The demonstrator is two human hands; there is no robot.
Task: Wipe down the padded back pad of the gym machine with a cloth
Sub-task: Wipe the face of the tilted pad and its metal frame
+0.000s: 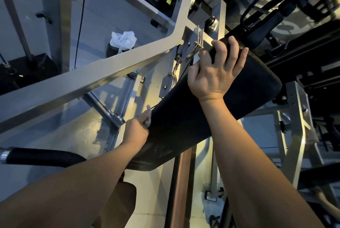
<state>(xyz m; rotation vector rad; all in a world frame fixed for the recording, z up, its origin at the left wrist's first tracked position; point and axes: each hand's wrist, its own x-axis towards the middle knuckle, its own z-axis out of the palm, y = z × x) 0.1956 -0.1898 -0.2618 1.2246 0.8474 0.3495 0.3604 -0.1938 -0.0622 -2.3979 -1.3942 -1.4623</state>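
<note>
The black padded back pad (185,117) runs diagonally across the middle of the view, its top end at the upper right. My right hand (217,69) grips that top edge, fingers curled over it. Against the pad's left side edge, lower down, my left hand (137,128) is closed around a small white cloth (148,116). Only a corner of the cloth shows between the fingers.
A grey steel frame arm (88,78) slants across left of the pad, with a bracket and cable pulley (191,47) by its top. A bin with a white liner (122,42) stands on the floor behind. A black foam handle (42,157) juts in at lower left.
</note>
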